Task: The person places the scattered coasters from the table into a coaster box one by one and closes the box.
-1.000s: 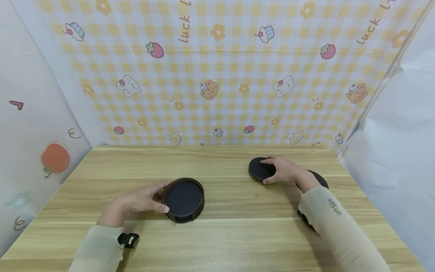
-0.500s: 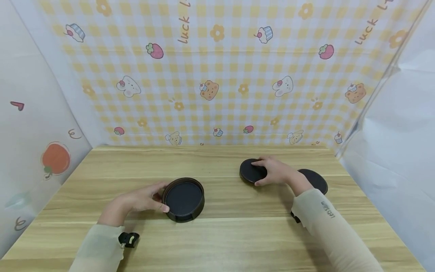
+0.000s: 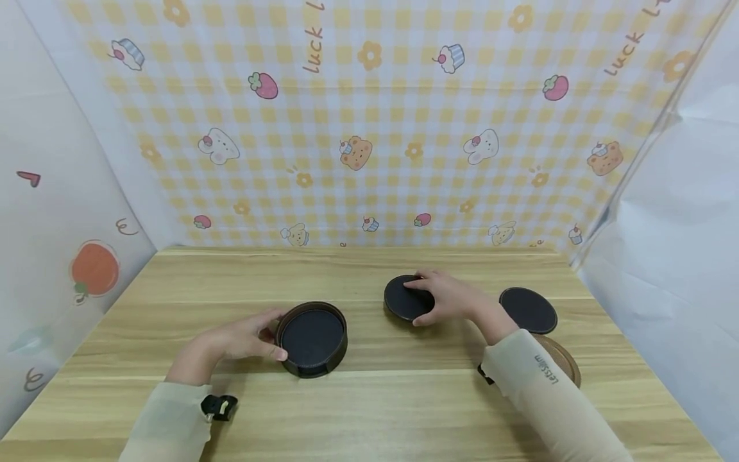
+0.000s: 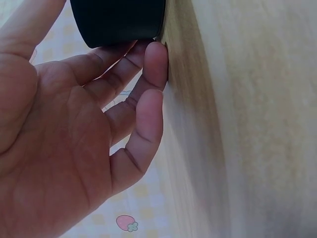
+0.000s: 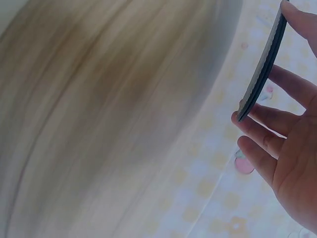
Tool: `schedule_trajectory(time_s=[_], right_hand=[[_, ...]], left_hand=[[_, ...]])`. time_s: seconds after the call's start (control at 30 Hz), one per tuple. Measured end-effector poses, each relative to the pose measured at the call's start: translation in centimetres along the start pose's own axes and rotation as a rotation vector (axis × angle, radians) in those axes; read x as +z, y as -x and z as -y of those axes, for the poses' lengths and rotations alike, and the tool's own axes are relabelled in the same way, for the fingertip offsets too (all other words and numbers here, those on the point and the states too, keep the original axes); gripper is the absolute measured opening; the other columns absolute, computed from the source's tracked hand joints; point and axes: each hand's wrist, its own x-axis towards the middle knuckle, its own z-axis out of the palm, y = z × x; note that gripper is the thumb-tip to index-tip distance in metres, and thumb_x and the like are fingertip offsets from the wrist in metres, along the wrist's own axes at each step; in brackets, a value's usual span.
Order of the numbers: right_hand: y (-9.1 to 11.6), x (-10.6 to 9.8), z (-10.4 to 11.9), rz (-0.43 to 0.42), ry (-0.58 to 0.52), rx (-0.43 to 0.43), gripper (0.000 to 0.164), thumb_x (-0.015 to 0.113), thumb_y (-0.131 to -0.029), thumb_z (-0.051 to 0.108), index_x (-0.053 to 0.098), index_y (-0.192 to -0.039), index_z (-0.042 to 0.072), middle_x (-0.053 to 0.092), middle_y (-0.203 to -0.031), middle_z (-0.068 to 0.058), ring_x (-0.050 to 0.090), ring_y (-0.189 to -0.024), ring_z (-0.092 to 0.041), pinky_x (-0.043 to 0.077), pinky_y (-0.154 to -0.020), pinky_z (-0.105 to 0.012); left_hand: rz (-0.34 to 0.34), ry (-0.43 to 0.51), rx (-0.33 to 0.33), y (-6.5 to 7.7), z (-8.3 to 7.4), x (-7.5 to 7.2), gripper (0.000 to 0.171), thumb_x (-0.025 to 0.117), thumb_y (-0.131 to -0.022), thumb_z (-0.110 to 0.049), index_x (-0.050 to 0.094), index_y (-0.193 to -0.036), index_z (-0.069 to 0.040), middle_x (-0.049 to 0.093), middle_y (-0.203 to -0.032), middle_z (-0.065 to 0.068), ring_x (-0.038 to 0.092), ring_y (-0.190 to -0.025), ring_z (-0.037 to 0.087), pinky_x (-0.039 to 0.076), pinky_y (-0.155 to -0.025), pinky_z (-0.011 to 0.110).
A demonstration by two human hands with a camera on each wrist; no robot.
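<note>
My left hand (image 3: 248, 337) grips the left side of a round dark coaster holder (image 3: 340, 351), thumb at its front and fingers behind. Inside the holder lies a black round coaster (image 3: 314, 338). In the left wrist view the holder's dark wall (image 4: 121, 22) meets the fingers of the left hand (image 4: 64, 129). To the right of the holder, my right hand (image 3: 453, 300) holds another black coaster (image 3: 404, 298) by its edges. The right wrist view shows this coaster (image 5: 262, 62) edge-on, raised off the table between the thumb and fingers of the right hand (image 5: 297, 124).
A black coaster (image 3: 528, 310) lies flat at the right of the wooden table (image 3: 369, 410). Just nearer is a brown round piece (image 3: 561, 356), partly covered by the right sleeve (image 3: 537, 385). A patterned cloth (image 3: 369, 128) hangs behind the table.
My right hand has carried its coaster leftward, closer to the holder. The black coaster and the brown piece at the right have come out from behind the arm. The left hand has stayed put.
</note>
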Motion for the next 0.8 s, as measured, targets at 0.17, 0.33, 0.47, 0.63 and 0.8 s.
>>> schedule_trajectory(time_s=[0.17,0.33,0.47,0.63,0.8], right_hand=[[-0.6,0.3,1.5,0.012,0.013,-0.050,0.078,0.079,-0.080,0.046,0.051,-0.146,0.016,0.036,-0.156,-0.023,0.033,-0.143,-0.045,0.037,-0.109,-0.059],[-1.2,0.7,2.9,0.014,0.012,-0.085,0.077,0.079,-0.080,0.046,0.051,-0.146,0.018,0.037,-0.156,-0.021,0.036,-0.142,-0.042,0.039,-0.109,-0.056],[-1.7,1.0,4.1,0.014,0.009,-0.104,0.077,0.079,-0.080,0.046,0.051,-0.146,0.019,0.037,-0.156,-0.019,0.039,-0.140,-0.039,0.040,-0.108,-0.053],[-2.4,1.5,5.4,0.018,0.004,-0.141,0.075,0.078,-0.081,0.046,0.052,-0.146,0.020,0.037,-0.156,-0.016,0.039,-0.139,-0.035,0.041,-0.108,-0.049],[-2.8,1.6,6.8,0.034,-0.015,-0.163,0.075,0.078,-0.081,0.047,0.051,-0.146,0.022,0.036,-0.157,-0.015,0.038,-0.140,-0.033,0.042,-0.108,-0.047]], left_hand=[[-0.002,0.000,-0.009,0.0,0.0,0.1,0.084,0.083,-0.080,-0.029,0.039,-0.147,-0.001,0.055,-0.132,0.020,0.056,-0.111,0.030,0.048,-0.094,0.049],[-0.006,0.010,-0.011,0.0,0.2,0.1,0.084,0.084,-0.080,-0.027,0.040,-0.147,-0.002,0.053,-0.134,0.020,0.056,-0.112,0.030,0.047,-0.094,0.049],[-0.008,0.010,-0.007,-0.1,0.3,0.1,0.083,0.084,-0.080,-0.027,0.041,-0.146,-0.002,0.053,-0.134,0.020,0.056,-0.112,0.030,0.047,-0.094,0.048],[-0.006,0.009,-0.009,-0.2,0.3,0.1,0.083,0.083,-0.080,-0.027,0.040,-0.146,-0.002,0.054,-0.133,0.019,0.056,-0.111,0.029,0.048,-0.093,0.047],[0.000,0.019,-0.003,-0.1,0.2,0.0,0.085,0.083,-0.081,-0.026,0.038,-0.148,-0.001,0.054,-0.132,0.021,0.056,-0.111,0.030,0.048,-0.093,0.047]])
